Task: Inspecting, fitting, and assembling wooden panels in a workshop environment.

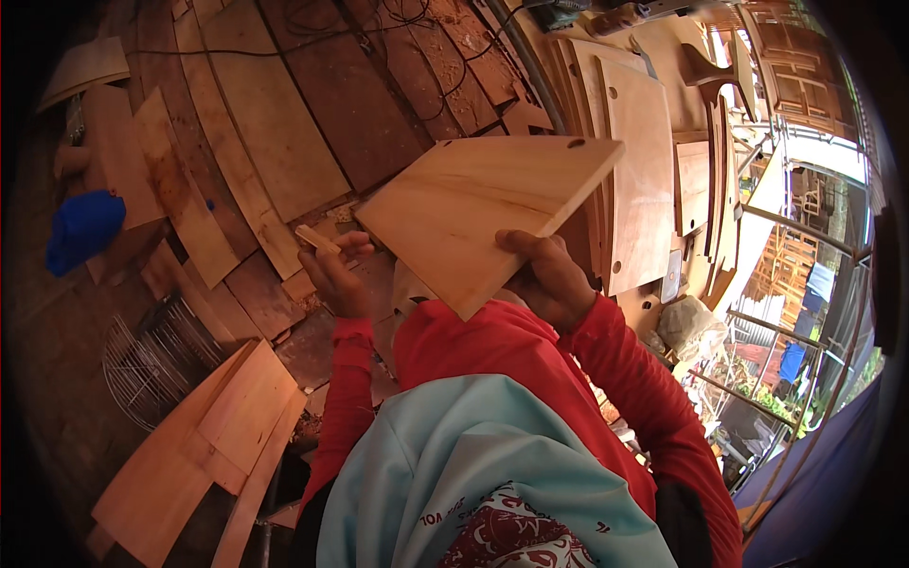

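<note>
My right hand (554,275) grips the near edge of a flat, angular wooden board (483,208), with the thumb on its top face and the other fingers out of sight beneath. The board is pale, tilted, and has a dark round hole near its far right corner. To the left, apart from the board, my left hand (339,275) is closed round a small light piece of wood (317,239), which sticks out past the fingers.
Planks and panels (275,123) cover the floor ahead, with a black cable (213,53) across them. Cut boards with holes (639,170) lean at the right. A wire-caged fan (156,360), a blue bundle (85,232) and more boards (180,464) lie left.
</note>
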Demonstrator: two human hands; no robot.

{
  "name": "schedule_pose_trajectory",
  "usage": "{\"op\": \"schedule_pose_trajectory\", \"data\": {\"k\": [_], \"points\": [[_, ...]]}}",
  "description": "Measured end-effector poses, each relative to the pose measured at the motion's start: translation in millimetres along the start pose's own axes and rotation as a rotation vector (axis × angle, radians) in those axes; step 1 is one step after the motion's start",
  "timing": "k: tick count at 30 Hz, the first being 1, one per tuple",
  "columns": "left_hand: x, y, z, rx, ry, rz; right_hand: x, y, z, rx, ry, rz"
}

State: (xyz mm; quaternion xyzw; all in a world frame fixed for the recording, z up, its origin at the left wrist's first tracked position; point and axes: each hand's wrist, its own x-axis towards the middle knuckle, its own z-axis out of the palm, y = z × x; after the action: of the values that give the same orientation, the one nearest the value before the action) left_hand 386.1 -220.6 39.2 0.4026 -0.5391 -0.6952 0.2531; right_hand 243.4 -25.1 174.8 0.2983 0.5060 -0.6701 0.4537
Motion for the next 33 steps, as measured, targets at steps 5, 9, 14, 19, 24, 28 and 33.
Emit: {"op": "schedule_pose_trajectory", "data": {"k": [5,9,14,19,24,28,33], "points": [[-1.4,-33.1,-11.4,0.073,-0.040,-0.123,13.8,-3.3,-3.2,-0.353,0.088,-0.077],[5.5,-107.7,-15.8,-0.022,0.032,-0.529,28.1,10.0,1.3,-0.345,0.050,-0.142],[-6.6,-123.0,-11.4,-0.140,-0.048,-0.689,61.2,11.8,6.9,-0.486,0.048,-0.099],[-21.8,-125.9,-13.6,-0.022,-0.118,-0.362,96.0,23.7,12.4,-0.495,0.141,-0.113],[-28.2,-52.1,-7.9,0.115,-0.296,-0.219,114.4,40.0,-6.3,-0.388,0.131,-0.125],[-7.2,-71.0,-45.0,0.204,-0.131,-0.248,91.9,35.5,3.5,-0.395,0.013,-0.193],[12.1,-97.9,-82.7,-0.021,0.222,-0.597,54.3,8.4,-57.0,-0.386,-0.128,-0.217]]}}
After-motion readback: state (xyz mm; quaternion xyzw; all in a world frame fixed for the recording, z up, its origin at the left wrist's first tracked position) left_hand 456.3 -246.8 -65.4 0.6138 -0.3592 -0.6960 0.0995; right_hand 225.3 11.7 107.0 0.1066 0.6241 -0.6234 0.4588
